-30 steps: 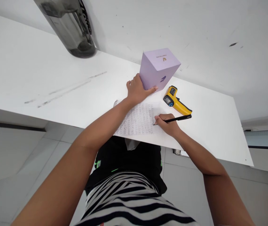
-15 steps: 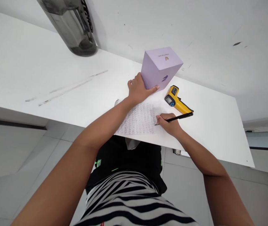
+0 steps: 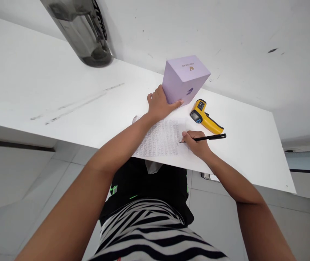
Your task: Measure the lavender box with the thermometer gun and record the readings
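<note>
My right hand [image 3: 198, 143] is closed around a black pen [image 3: 212, 137]. The pen's tip meets a sheet of paper [image 3: 160, 139] covered in dense handwritten lines, at the right end of the writing. My left hand [image 3: 160, 103] grips the lower near corner of a lilac box [image 3: 182, 83], thumb along its front and fingers at its left side. My left forearm crosses over part of the paper. To the right of the box lies a yellow and black infrared thermometer [image 3: 206, 117], untouched, just beyond my right hand.
A grey see-through bottle [image 3: 86, 36] stands at the back left, against the wall [image 3: 239, 54]. The white table [image 3: 253, 145] carries dark scuff marks on its left half. Its near edge runs just in front of my body.
The pen's back end has swung slightly down and outward, away from the thermometer's handle. My left hand and the box stay as they were.
</note>
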A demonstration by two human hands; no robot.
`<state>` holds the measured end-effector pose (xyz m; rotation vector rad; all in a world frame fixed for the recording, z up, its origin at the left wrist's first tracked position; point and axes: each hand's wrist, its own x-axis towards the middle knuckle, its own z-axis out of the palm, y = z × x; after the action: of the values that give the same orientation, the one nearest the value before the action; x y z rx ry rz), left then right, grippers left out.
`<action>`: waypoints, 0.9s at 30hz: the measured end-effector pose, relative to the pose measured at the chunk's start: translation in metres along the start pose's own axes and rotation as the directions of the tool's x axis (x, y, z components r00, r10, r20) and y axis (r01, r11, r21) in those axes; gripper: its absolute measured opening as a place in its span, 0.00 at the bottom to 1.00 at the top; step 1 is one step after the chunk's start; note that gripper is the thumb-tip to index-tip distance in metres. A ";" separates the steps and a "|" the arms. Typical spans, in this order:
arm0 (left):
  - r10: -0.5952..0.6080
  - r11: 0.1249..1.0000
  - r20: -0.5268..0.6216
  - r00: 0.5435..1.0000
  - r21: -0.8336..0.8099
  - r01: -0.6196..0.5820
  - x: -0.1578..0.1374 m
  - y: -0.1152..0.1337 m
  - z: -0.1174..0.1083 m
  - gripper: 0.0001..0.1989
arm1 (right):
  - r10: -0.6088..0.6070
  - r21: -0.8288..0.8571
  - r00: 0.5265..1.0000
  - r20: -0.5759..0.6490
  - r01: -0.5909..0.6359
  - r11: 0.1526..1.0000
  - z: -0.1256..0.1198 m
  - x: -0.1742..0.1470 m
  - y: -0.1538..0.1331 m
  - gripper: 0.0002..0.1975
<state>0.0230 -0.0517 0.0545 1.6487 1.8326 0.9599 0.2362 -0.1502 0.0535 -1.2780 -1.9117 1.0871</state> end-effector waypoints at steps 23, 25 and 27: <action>0.019 1.000 -0.018 1.000 0.002 -0.019 0.001 -0.004 0.004 0.48 | -0.027 -0.051 0.999 0.034 0.029 0.998 0.000 0.001 0.003 0.34; 0.023 1.000 -0.026 0.999 -0.006 -0.023 0.002 -0.005 0.006 0.48 | -0.029 -0.054 0.999 0.037 0.031 0.998 0.000 0.001 0.003 0.35; 0.025 1.000 -0.031 0.999 -0.013 -0.025 0.003 -0.006 0.007 0.48 | -0.027 -0.057 0.999 0.034 0.029 0.998 0.000 0.001 0.002 0.35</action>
<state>0.0237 -0.0476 0.0456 1.6610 1.8251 1.0112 0.2367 -0.1488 0.0515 -1.2670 -1.9933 1.0526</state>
